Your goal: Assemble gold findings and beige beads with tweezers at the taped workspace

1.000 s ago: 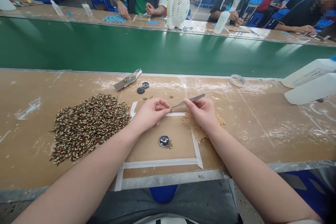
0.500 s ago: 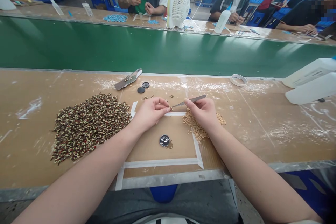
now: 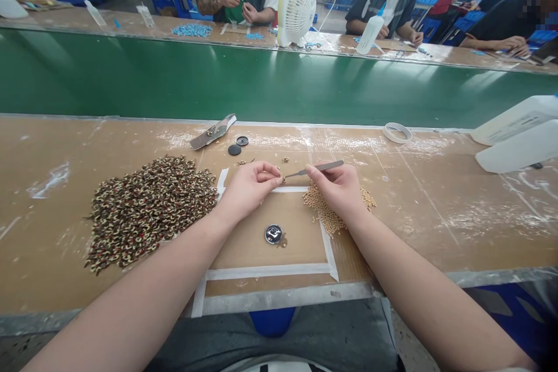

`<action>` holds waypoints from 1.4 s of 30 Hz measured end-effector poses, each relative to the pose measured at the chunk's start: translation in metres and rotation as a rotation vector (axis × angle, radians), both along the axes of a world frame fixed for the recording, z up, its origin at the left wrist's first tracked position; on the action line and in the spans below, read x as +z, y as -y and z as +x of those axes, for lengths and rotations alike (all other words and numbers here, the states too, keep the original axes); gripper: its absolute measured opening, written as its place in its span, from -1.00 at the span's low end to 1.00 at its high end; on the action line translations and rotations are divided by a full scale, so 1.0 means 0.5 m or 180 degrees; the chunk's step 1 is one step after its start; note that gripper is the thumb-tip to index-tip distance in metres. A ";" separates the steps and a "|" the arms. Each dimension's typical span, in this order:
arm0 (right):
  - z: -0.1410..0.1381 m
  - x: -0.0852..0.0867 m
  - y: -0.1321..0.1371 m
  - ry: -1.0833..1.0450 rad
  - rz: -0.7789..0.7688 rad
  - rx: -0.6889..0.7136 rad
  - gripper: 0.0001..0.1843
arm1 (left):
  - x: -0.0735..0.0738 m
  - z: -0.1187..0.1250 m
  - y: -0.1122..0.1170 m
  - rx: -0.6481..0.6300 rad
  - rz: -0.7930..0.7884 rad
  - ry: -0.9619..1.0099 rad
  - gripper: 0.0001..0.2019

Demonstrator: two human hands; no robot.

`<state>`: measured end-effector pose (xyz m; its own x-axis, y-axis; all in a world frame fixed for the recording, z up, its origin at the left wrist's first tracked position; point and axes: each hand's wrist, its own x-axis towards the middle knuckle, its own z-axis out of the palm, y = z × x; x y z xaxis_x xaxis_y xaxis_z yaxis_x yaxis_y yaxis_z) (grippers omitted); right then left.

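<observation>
My right hand (image 3: 337, 186) grips a pair of grey metal tweezers (image 3: 320, 167), its tip pointing left. That tip meets a tiny part at the fingertips of my left hand (image 3: 253, 183), which is closed in a pinch; the part is too small to name. Beneath my right hand spreads a pile of small tan beads (image 3: 329, 218). Left of my left hand lies a large heap of small dark and cream curved pieces (image 3: 148, 209) with red spots. Nearer me, a small round dish (image 3: 273, 234) with dark, shiny contents sits inside a white tape outline (image 3: 270, 271).
Two black round caps (image 3: 234, 150) and a folded strip (image 3: 213, 131) lie behind my left hand. A tape roll (image 3: 397, 132) and white plastic bottles (image 3: 518, 146) are at right. Beyond the green belt (image 3: 244, 78), co-workers sit behind a white fan (image 3: 297, 6).
My hands and the tweezers hold almost the same position. Across the belt, a co-worker in a dark vest has shifted their hands apart.
</observation>
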<state>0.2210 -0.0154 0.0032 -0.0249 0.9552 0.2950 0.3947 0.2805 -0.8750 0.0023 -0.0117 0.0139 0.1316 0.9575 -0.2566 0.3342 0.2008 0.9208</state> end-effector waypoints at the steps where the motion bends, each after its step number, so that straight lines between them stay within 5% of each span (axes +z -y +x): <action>1: 0.000 0.001 0.000 -0.0011 0.0001 0.0006 -0.72 | 0.000 0.000 0.000 0.0008 -0.0001 0.0026 -0.76; 15: -0.001 0.003 -0.001 -0.0314 -0.0002 -0.0255 -0.72 | 0.001 -0.004 -0.001 -0.0108 0.0106 0.0105 -0.76; 22: 0.014 0.005 -0.001 -0.0517 0.0010 -0.0194 -0.71 | 0.039 -0.072 -0.027 -0.0042 0.0694 -0.0628 -0.79; 28: 0.017 -0.003 -0.005 -0.0010 0.0108 0.0045 -0.68 | 0.069 -0.133 -0.038 -0.0004 0.0564 -0.1456 -0.77; 36: 0.059 0.008 -0.023 0.1482 0.0388 -0.0178 -0.75 | 0.044 -0.142 -0.050 -0.0480 0.0632 -0.2358 -0.76; 42: 0.063 0.012 -0.024 0.1882 0.0393 -0.0337 -0.72 | 0.042 -0.140 -0.046 -0.0054 0.0806 -0.2362 -0.67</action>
<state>0.2527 -0.0035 0.0090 -0.1250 0.9211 0.3688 0.8347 0.2986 -0.4628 -0.0677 0.0115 0.0349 0.0264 0.9980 -0.0574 0.8813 0.0039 0.4725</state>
